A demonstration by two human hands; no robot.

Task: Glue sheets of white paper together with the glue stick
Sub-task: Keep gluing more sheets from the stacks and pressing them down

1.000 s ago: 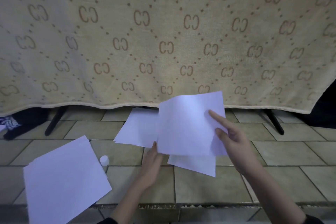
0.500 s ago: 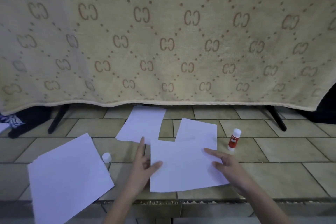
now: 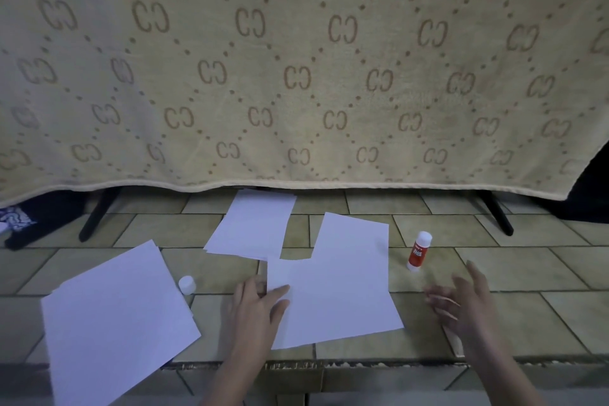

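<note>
On the tiled floor (image 3: 494, 260), in front of a hanging beige patterned blanket (image 3: 296, 76), several white sheets are spread out. The nearest sheet (image 3: 333, 300) lies flat just ahead of the person, overlapping the near edge of a second sheet (image 3: 352, 234) behind it. A small stack (image 3: 252, 224) sits farther back, and a larger stack (image 3: 115, 320) lies off to the left.

The left hand (image 3: 255, 310) rests flat on the left edge of the nearest sheet, fingers straight, thumb on the paper, pinning it down. The right hand (image 3: 461, 300) hovers to the right of that sheet with fingers spread and relaxed, holding nothing; it is blurred. The glue stick (image 3: 418, 250) stands upright on the floor just beyond it, uncapped by the look of it, since a white cap (image 3: 187, 283) lies between the big stack and the left hand.

The step in hand seems to be positioning the sheet for gluing. The next move likely calls for the right hand to grasp the glue stick by its barrel without tipping it, while the left keeps the paper from sliding.
</note>
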